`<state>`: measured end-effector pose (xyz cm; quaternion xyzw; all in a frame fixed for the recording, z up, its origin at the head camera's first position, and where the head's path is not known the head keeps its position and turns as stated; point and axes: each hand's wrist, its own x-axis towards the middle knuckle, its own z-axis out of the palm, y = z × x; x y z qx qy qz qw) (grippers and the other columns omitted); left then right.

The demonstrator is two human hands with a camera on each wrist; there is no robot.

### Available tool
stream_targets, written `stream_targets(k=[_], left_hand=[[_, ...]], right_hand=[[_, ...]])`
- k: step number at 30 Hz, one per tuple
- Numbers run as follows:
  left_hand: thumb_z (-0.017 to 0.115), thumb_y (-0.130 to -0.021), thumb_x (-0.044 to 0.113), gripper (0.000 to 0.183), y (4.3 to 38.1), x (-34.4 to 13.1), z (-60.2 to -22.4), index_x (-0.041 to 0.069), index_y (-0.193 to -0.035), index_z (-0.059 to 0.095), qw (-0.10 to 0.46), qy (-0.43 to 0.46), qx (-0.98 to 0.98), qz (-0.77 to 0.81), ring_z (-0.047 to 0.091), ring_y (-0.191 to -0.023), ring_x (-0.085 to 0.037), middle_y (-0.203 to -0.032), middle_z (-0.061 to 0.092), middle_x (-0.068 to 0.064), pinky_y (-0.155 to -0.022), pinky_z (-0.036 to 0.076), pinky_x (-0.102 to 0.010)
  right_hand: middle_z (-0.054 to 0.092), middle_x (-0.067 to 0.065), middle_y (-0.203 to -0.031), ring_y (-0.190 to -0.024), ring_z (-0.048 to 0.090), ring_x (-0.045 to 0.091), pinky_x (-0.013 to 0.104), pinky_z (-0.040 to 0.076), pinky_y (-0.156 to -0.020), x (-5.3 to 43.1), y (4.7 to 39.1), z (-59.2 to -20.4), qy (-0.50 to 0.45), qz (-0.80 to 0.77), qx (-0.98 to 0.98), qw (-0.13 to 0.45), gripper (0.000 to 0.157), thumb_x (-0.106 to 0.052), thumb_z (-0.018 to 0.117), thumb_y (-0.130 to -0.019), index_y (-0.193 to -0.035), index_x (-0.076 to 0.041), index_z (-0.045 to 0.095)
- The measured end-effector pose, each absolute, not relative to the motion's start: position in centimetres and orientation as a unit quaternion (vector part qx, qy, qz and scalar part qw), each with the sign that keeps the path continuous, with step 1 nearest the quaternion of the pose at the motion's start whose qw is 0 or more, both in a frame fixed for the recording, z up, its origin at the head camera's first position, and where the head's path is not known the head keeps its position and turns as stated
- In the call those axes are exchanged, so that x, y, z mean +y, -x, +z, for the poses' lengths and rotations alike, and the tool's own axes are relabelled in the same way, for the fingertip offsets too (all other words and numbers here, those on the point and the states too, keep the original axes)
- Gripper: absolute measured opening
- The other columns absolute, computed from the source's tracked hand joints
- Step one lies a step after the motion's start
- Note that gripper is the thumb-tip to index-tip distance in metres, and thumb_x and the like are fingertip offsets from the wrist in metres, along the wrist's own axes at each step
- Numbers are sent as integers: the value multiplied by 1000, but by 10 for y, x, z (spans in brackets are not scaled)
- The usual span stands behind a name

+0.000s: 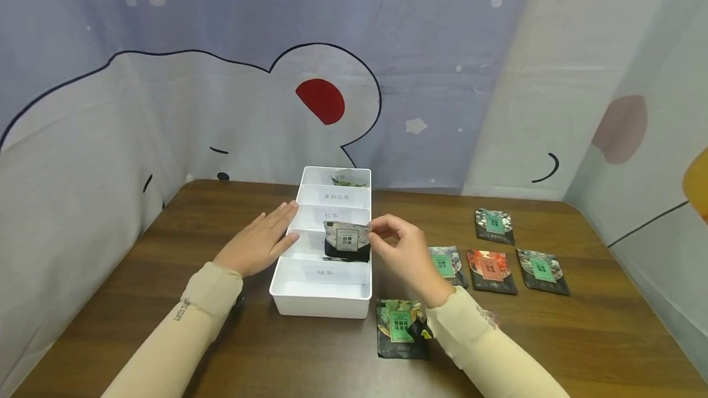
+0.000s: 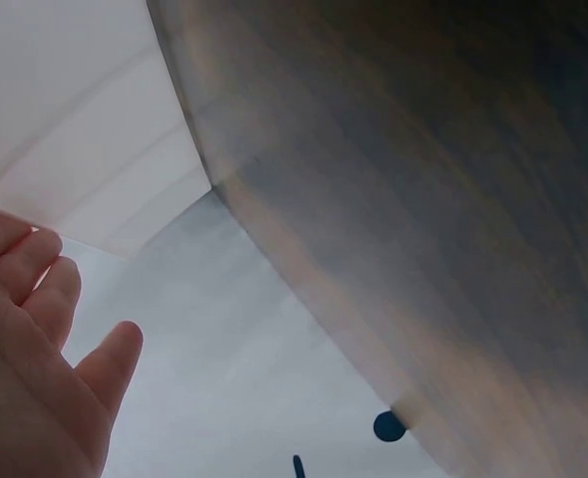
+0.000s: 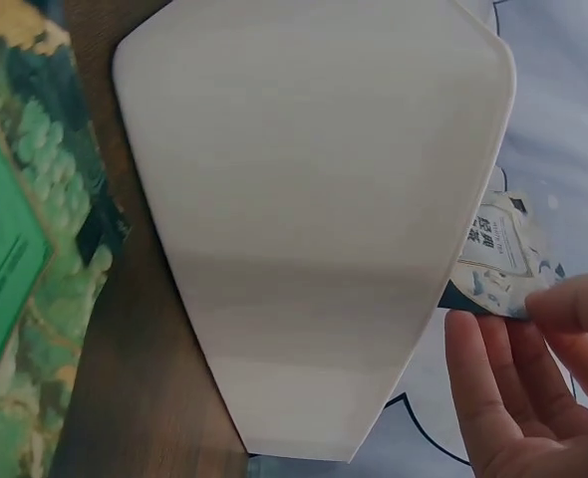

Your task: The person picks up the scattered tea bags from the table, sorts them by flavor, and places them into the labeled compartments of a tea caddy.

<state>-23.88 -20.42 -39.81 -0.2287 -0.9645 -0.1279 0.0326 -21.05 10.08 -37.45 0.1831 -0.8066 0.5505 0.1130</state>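
A white divided box (image 1: pixel 323 307) with a row of labelled compartments stands on the table. My right hand (image 1: pixel 402 253) pinches the right edge of a pale and black tea sachet (image 1: pixel 346 241) between thumb and fingers. That sachet is held over the second compartment from the front; another dark edge shows just beneath it. In the right wrist view the sachet (image 3: pixel 493 249) pokes past the box rim, partly hidden by the wall. With fingers extended, my left hand (image 1: pixel 256 239) rests against the box's left side. Part of a green sachet (image 1: pixel 348 182) shows in the rearmost compartment.
Right of the box lie a green-labelled sachet (image 1: pixel 495 226), another green one (image 1: pixel 447 265) partly behind my right hand, a red one (image 1: pixel 491 270) and one at far right (image 1: pixel 543 270). A grape-patterned sachet (image 1: pixel 399 339) lies near my right wrist. A printed curtain (image 1: pixel 420 78) hangs behind the table.
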Motion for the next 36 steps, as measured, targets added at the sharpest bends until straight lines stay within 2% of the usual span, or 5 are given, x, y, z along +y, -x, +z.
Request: stream_targets(k=[11,20,30,36], left_hand=[[32,-109,51,71,239,-204,-399,8,-163,16,21,223,-966,-127,16,-155,-27,-169,16,-8,-125,15,-52],[31,-109,51,71,240,-203,-401,8,-163,16,24,225,-966,-128,18,-155,-30,-169,16,-7,-124,17,-53],[31,-109,50,71,241,-204,-401,6,-163,17,26,227,-965,-131,19,-154,-31,-169,17,-9,-124,18,-54],[32,-109,51,71,240,-204,-399,6,-162,17,24,227,-965,-131,20,-154,-31,-168,18,-10,-124,18,-54]], right_hand=[[73,1,-91,-81,68,13,29,60,-73,108,207,-380,-257,479,-829,128,7,-4,71,-92,-97,-7,74],[72,3,-90,-78,66,12,29,60,-68,113,208,-389,-323,400,-842,164,11,0,70,-90,-98,-5,74],[70,-2,-92,-80,64,13,35,61,-68,116,210,-392,-361,370,-843,149,9,-1,71,-89,-95,-7,73],[69,-1,-91,-78,64,12,33,61,-67,118,210,-394,-378,369,-835,155,8,-1,71,-89,-94,-7,72]])
